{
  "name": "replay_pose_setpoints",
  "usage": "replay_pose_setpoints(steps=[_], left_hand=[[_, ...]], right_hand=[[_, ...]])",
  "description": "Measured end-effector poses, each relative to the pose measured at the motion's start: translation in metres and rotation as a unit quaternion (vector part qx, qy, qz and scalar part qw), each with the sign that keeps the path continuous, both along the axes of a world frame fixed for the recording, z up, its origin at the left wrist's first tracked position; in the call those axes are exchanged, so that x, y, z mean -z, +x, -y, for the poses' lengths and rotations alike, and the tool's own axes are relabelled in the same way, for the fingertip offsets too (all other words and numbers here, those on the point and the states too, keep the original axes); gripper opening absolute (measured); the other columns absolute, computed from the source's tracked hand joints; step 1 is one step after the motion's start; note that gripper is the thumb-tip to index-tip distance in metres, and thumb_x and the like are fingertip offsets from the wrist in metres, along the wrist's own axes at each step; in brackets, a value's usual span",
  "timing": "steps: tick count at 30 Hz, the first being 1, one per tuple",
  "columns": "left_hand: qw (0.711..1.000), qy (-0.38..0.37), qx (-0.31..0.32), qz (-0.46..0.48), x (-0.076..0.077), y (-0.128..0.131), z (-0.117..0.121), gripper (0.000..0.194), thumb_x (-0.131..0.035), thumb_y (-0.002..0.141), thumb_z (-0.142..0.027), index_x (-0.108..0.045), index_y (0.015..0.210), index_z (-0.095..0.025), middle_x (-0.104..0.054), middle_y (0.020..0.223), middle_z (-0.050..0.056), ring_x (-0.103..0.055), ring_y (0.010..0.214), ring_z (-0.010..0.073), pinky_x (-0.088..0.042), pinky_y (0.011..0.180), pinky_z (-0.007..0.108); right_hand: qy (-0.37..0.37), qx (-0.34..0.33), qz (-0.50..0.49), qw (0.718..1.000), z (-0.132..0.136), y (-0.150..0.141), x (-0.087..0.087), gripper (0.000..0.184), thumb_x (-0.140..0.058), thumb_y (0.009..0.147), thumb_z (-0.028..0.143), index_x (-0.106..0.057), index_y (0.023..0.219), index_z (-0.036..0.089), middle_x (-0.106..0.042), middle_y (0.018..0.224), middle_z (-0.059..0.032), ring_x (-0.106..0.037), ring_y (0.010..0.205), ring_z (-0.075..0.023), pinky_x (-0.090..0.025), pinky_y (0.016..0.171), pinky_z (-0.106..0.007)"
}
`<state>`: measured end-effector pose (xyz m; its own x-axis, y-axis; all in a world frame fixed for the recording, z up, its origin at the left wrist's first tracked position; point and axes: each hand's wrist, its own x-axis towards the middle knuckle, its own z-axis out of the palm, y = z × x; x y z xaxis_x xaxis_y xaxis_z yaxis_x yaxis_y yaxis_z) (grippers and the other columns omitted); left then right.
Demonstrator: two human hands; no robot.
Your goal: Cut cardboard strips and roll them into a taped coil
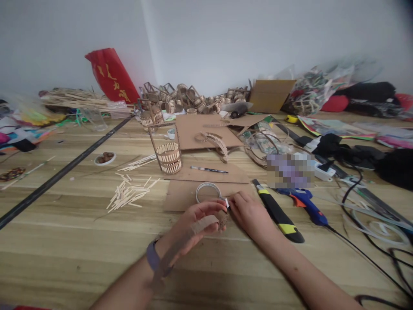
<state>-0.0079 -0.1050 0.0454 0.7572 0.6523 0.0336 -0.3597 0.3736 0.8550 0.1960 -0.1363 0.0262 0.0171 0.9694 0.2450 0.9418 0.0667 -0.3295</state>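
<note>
My left hand (200, 221) is closed round a long strip of brown cardboard (180, 249) that trails back over my wrist. My right hand (250, 213) pinches the strip's far end, where a small white piece (227, 203) shows at the fingertips. Just beyond my fingers a roll of clear tape (208, 191) lies on a cardboard sheet (180, 196). A small basket of cardboard and sticks (168, 157) stands further back.
Loose short sticks (129, 193) lie left of the sheet. A black-and-yellow utility knife (279, 213) and a blue glue gun (305, 202) with its cable lie right. A pen (209, 169), a small dish (105, 158), finished baskets (190, 101) and clutter sit behind.
</note>
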Motion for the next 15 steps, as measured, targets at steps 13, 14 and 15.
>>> replay_pose_setpoints(steps=[13,14,15], left_hand=[[0.871,0.448,-0.022,-0.201,0.000,-0.007,-0.007,0.029,-0.062,0.090,-0.034,-0.061,0.116,-0.019,-0.052,0.126,0.014,-0.056,0.105,0.0243,-0.047,0.094,0.037],[0.861,0.465,-0.012,-0.204,0.000,-0.007,-0.008,0.028,-0.061,0.091,-0.032,-0.060,0.115,-0.018,-0.052,0.126,0.015,-0.056,0.109,0.0254,-0.046,0.096,0.038],[0.854,0.478,-0.004,-0.206,-0.001,-0.007,-0.009,0.027,-0.061,0.091,-0.030,-0.060,0.115,-0.018,-0.052,0.126,0.015,-0.054,0.113,0.0266,-0.045,0.099,0.039]], right_hand=[[-0.110,-0.208,-0.160,0.959,0.031,0.020,-0.052,0.024,-0.033,0.100,0.033,-0.048,0.083,0.023,-0.062,0.076,-0.0017,-0.058,0.068,-0.0158,-0.045,0.063,-0.027],[-0.128,-0.217,-0.134,0.958,0.032,0.019,-0.054,0.022,-0.035,0.099,0.031,-0.049,0.084,0.023,-0.063,0.078,-0.0024,-0.058,0.069,-0.0164,-0.045,0.064,-0.027],[-0.139,-0.223,-0.110,0.959,0.033,0.018,-0.054,0.020,-0.036,0.098,0.028,-0.050,0.085,0.023,-0.064,0.079,-0.0033,-0.059,0.071,-0.0172,-0.044,0.064,-0.027]])
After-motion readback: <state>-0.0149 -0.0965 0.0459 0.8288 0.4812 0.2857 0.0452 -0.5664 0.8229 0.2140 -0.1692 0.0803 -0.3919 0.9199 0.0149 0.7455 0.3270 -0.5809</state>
